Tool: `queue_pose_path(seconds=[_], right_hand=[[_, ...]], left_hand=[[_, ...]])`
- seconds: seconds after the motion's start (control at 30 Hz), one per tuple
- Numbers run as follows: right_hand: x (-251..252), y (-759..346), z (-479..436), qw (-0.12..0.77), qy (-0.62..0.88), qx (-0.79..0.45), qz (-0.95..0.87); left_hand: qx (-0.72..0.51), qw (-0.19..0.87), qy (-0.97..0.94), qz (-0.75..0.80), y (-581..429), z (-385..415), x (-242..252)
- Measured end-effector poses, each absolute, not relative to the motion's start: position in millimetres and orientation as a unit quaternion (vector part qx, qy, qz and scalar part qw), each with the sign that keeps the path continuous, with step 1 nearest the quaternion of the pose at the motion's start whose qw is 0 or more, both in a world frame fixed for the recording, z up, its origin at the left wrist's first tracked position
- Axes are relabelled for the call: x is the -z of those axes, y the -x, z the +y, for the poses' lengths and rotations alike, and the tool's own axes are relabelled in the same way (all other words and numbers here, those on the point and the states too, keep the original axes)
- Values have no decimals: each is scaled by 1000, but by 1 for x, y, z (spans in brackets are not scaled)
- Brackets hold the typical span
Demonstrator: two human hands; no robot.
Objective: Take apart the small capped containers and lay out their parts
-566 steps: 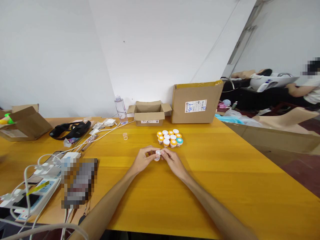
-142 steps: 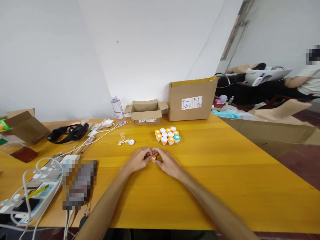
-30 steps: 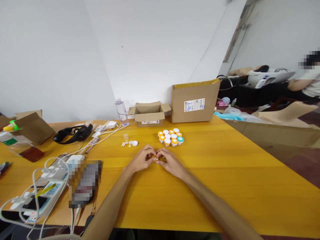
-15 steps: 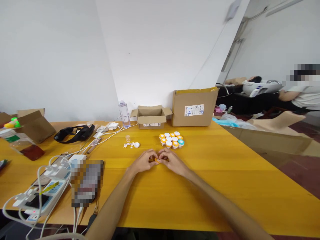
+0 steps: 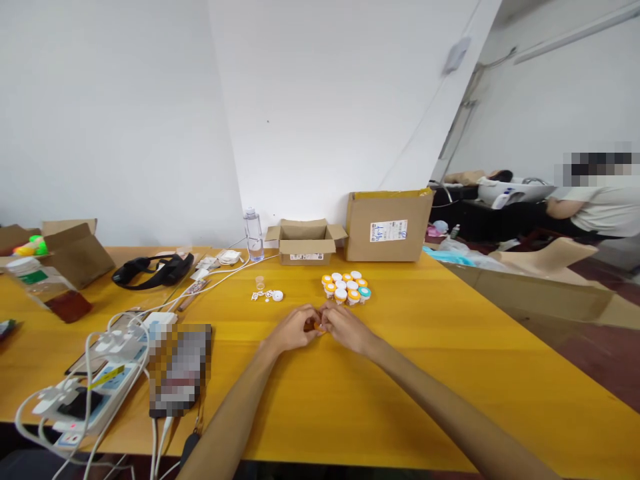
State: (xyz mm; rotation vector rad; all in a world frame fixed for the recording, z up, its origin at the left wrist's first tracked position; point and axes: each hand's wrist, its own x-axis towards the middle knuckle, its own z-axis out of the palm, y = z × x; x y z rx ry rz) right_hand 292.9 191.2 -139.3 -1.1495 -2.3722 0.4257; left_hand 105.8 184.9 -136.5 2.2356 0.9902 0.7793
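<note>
Since the earliest frame, white parts [image 5: 269, 294] had come onto the yellow worktop [image 5: 400, 380].
By a pale wall [image 5: 310, 133] stood one open box [image 5: 305, 247] and one taller carton [image 5: 387, 243]; eleven lidded jars [image 5: 352, 286] formed one cluster. Nearer, left hand [image 5: 294, 331] and right hand [image 5: 347, 329] pinched one orange piece [image 5: 319, 327] between nearly closed fingers.

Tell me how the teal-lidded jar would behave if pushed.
The teal-lidded jar would probably jostle the neighbouring jars, since they're packed close. Its round lid suggests it might roll if toppled.
</note>
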Motion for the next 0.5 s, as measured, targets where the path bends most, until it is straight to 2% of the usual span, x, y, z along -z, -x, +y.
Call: queue_pose_path(seconds=[0.13, 0.5], right_hand=[[141, -295, 191, 236, 403, -158, -870], [137, -302, 194, 320, 416, -252, -813]], left_hand=[[-283, 275, -841, 371, -106, 185, 137], [-294, 275, -833, 380, -105, 185, 140]])
